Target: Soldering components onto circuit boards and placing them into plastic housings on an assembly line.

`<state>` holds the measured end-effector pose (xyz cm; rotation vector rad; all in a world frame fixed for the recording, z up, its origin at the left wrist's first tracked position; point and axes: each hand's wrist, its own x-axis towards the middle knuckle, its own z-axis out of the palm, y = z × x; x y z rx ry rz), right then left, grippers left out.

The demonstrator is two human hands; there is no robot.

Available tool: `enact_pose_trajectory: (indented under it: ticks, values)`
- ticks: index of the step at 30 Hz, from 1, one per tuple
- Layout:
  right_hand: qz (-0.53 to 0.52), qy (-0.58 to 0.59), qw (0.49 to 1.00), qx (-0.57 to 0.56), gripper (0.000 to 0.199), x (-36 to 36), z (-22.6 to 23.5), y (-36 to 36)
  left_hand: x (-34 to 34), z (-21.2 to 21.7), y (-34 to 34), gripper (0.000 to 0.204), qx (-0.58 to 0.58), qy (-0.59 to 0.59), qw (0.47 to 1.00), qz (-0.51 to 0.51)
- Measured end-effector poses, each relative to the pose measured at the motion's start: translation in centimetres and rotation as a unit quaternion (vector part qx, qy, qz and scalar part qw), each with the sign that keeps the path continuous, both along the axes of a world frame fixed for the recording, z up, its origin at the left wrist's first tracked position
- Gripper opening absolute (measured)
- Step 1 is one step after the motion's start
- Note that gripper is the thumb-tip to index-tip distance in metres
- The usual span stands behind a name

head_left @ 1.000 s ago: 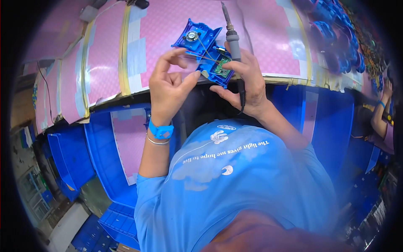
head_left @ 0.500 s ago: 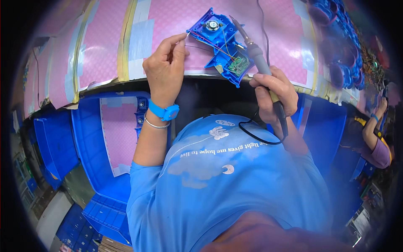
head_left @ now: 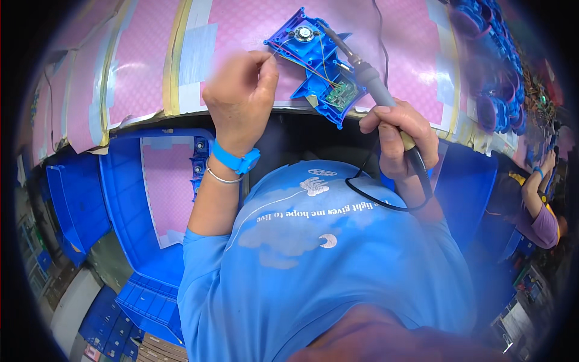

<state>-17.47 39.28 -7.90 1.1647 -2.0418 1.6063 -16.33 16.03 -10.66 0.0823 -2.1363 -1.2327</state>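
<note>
- Pink mat [head_left: 241,24] covers the far bench.
- Blue plastic housing [head_left: 313,57] lies far centre, its long axis slanting near-right.
- Right hand [head_left: 401,136], near-right of it, fist-grips the soldering iron [head_left: 362,69], tip reaching far-left over the housing.
- Left hand [head_left: 241,90], just left, pinches a thin wire [head_left: 278,51].

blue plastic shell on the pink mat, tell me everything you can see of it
The blue plastic shell lies open side up on the pink mat, tilted diagonally. Inside sit a small round speaker near its top, a green circuit board at its lower end, and thin wires between them. The soldering iron in the right hand points into it; the left hand pinches something thin at its left edge.
</note>
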Motion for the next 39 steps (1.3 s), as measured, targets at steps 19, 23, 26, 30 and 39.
enact_pose_trajectory:
  ticks: [19, 23, 26, 30, 39]
  values:
    - [0.029, 0.014, 0.999, 0.016, 0.018, -1.5, -1.0, -0.5, 0.0, -1.4, -0.3, 0.009, -0.078, 0.038, 0.996, -0.006]
    - [0.029, 0.015, 0.999, 0.015, 0.018, -1.8, -1.2, -0.6, -0.1, -1.5, -0.3, 0.010, -0.084, 0.039, 0.996, -0.002]
    - [0.029, 0.018, 0.999, 0.018, 0.018, -2.0, -1.2, -0.6, -0.2, -1.6, -0.3, 0.010, -0.106, 0.034, 0.994, 0.000]
    - [0.028, 0.008, 0.999, 0.023, 0.018, -2.1, -1.1, -0.7, -0.3, -1.7, -0.3, 0.010, -0.105, 0.038, 0.994, -0.001]
    - [0.038, 0.003, 0.999, 0.011, 0.019, -2.2, -1.5, -0.8, -0.5, -2.0, -0.4, 0.010, -0.120, 0.036, 0.992, 0.001]
